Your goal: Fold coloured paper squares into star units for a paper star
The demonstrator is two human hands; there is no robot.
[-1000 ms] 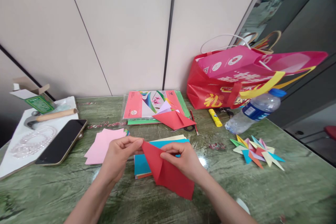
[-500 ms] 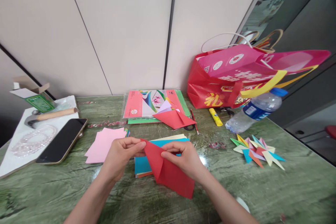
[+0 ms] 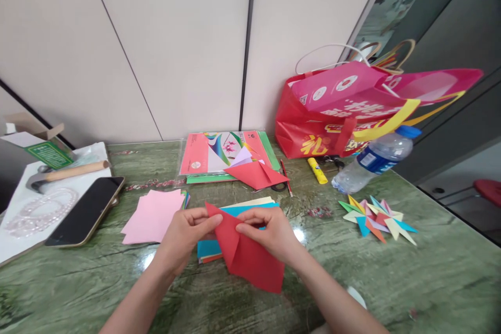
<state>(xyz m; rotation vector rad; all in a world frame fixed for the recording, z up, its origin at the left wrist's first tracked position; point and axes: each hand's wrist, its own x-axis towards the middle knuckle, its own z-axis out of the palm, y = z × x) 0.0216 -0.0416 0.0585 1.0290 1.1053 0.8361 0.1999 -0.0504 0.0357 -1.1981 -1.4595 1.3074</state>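
A partly folded sheet of red paper [image 3: 254, 262] is held up over the middle of the table. My left hand [image 3: 187, 237] pinches its upper left corner between thumb and fingers. My right hand [image 3: 266, 232] grips the paper's upper edge, thumb in front and fingers behind. Below and behind it lies a stack of coloured paper [image 3: 209, 248] with a blue sheet on top, partly covered by the hands. Pink paper sheets [image 3: 154, 215] lie to the left of my left hand. Farther back, a folded red paper piece [image 3: 256, 174] rests by the paper packet [image 3: 199, 151].
At right are folded paper stars [image 3: 378, 219], a plastic bottle [image 3: 371, 162], a yellow glue stick [image 3: 317, 170] and a red bag [image 3: 291, 125]. A pencil [image 3: 286, 178] lies behind. On the left are a phone [image 3: 86, 211], a hammer [image 3: 74, 171], beads [image 3: 43, 213] and a green box [image 3: 49, 152].
The view has shifted slightly, so the things on the table sit a little farther left. My left thumb reaches a bit farther onto the red paper; both hands still hold it.
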